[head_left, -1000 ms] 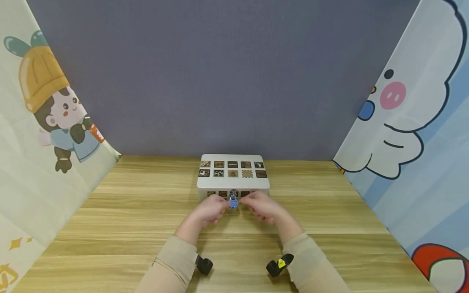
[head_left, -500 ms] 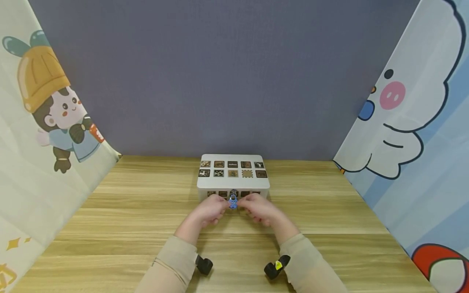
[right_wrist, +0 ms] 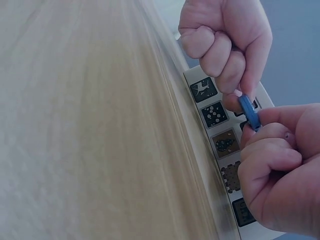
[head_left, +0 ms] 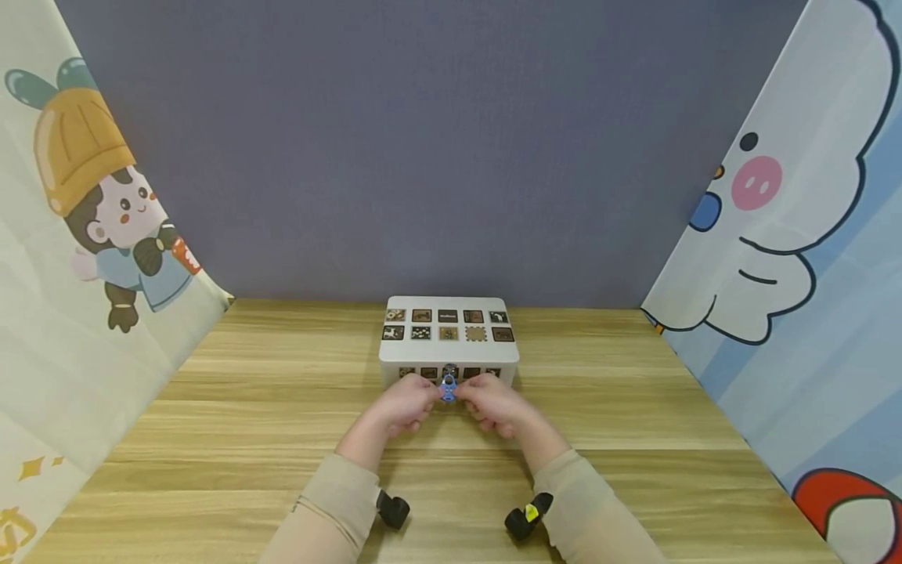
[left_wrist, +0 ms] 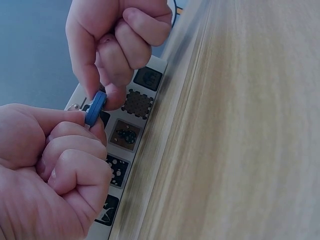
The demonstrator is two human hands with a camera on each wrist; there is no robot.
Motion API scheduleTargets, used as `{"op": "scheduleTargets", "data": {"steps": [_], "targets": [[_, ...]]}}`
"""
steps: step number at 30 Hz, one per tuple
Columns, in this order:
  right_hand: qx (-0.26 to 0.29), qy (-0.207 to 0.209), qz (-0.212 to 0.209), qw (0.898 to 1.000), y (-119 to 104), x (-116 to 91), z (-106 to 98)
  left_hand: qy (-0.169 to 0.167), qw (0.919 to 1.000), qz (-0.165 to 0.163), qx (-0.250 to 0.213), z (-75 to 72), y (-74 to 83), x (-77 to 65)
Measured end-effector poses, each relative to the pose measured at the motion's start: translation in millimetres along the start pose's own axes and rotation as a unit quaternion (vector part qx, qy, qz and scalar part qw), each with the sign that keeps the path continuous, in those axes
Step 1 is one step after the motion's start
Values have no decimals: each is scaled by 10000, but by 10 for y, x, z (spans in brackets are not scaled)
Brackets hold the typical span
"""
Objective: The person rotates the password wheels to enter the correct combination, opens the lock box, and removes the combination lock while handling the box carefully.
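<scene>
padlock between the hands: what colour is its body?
Blue. The padlock shows best in the left wrist view, edge-on.

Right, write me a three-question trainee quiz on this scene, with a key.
1. True or false: the left grip and the right grip both hold the lock.
2. Where is the lock relative to the box? A: behind it. B: at its front. C: on top of it.
3. Fill in: the box's top shows two rows of ____ pictures each.

Key: 1. True. 2. B. 3. Five.
</scene>
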State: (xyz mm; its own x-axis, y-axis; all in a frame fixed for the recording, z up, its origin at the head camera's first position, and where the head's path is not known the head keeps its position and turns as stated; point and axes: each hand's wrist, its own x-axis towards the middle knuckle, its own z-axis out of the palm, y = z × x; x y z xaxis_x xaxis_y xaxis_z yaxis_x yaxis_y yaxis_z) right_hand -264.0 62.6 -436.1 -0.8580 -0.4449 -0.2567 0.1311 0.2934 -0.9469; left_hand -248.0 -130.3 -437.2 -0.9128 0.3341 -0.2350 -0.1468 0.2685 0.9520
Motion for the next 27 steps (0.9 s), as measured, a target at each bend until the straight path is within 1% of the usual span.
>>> {"op": "scheduleTargets", "data": {"steps": [6, 11, 16, 21, 27], "targets": [[95, -18, 100, 9999, 11, 14, 6, 30, 10000, 6, 12, -4, -7, 5], [155, -29, 96, 9998, 13, 10, 1, 27, 10000, -7, 43, -19, -1, 1], [235, -20, 93, 9997, 22, 16, -4, 93, 9999, -54, 23, -27, 20, -16], [289, -50, 80, 9995, 32, 24, -8, 128, 9999, -21, 1, -24, 35, -35], [330, -98, 86, 9994, 19, 11, -3, 86, 10000, 24, 18, -19, 39, -48]]}}
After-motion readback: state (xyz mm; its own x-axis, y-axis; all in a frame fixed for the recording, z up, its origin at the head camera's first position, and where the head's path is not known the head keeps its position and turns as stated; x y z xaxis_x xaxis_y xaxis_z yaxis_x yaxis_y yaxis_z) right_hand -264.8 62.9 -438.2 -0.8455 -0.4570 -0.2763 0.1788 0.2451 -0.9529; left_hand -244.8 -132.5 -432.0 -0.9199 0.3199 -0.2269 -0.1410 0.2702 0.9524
